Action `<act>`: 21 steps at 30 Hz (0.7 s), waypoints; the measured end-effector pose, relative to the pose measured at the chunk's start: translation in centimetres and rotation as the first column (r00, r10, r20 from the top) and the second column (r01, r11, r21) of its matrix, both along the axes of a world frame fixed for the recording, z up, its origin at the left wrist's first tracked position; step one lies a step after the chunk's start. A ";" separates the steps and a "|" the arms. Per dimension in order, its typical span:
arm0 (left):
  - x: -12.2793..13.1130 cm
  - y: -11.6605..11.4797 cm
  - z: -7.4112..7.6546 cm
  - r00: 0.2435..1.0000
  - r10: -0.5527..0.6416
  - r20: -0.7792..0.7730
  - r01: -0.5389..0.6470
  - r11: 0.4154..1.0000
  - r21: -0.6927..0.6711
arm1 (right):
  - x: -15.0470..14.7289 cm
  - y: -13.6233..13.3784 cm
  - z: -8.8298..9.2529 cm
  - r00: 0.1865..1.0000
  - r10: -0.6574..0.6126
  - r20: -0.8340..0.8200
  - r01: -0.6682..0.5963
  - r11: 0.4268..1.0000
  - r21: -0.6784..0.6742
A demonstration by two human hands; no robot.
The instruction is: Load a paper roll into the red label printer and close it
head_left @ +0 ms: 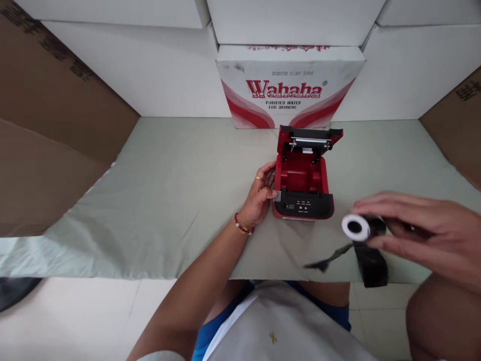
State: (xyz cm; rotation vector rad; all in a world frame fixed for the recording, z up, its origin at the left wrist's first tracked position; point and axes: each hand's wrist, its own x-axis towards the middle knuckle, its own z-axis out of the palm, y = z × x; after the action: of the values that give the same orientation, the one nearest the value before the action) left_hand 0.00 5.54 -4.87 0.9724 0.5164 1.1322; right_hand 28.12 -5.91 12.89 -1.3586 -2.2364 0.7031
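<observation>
A red and black receipt printer [303, 205] stands on the cloth with its lid [310, 140] raised, and its red paper bay [300, 173] holds no roll. My left hand [259, 198] is closed on the printer's left side, its thumb on the grey latch [277, 196] at the front corner. Right of the printer, my right hand [421, 225] grips a small paper roll [355, 227] between thumb and fingers, its white end with a dark core facing the printer. From the roll hangs a black wrapping strip [371, 265], with a thin dark end trailing left. The right hand is slightly blurred.
A pale green cloth [169, 175] covers the table. Behind the printer stands a white and red Wahaha water carton [287, 90], against white boxes [131, 70]. Brown cardboard [56, 140] flanks the left side, and more cardboard [458, 125] the right. The table's front edge lies close to my lap.
</observation>
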 end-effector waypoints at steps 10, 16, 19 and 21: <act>0.4 -1.2 -0.1 0.985 0.130 -0.111 -0.113 0.983 0.144 | -10.7 9.2 -2.1 0.699 -0.280 0.658 0.307 0.949 0.079; -0.2 -4.4 1.7 0.724 0.645 -0.244 -0.342 0.644 0.685 | -11.3 10.8 -2.5 0.669 -0.224 0.709 0.319 0.948 -0.002; -0.4 -5.5 2.2 0.724 0.644 -0.245 -0.163 0.506 0.847 | -11.5 11.6 -3.0 0.669 -0.236 0.705 0.326 0.945 0.007; -0.4 -5.8 2.1 0.730 0.619 -0.290 -0.067 0.487 0.871 | -11.5 12.0 -3.2 0.674 -0.244 0.697 0.326 0.945 0.015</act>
State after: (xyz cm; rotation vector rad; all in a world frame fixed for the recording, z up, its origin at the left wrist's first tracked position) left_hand -0.39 -0.28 -2.79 2.1940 0.7234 1.5075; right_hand 16.61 6.04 9.65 -2.2686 -2.4234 0.2014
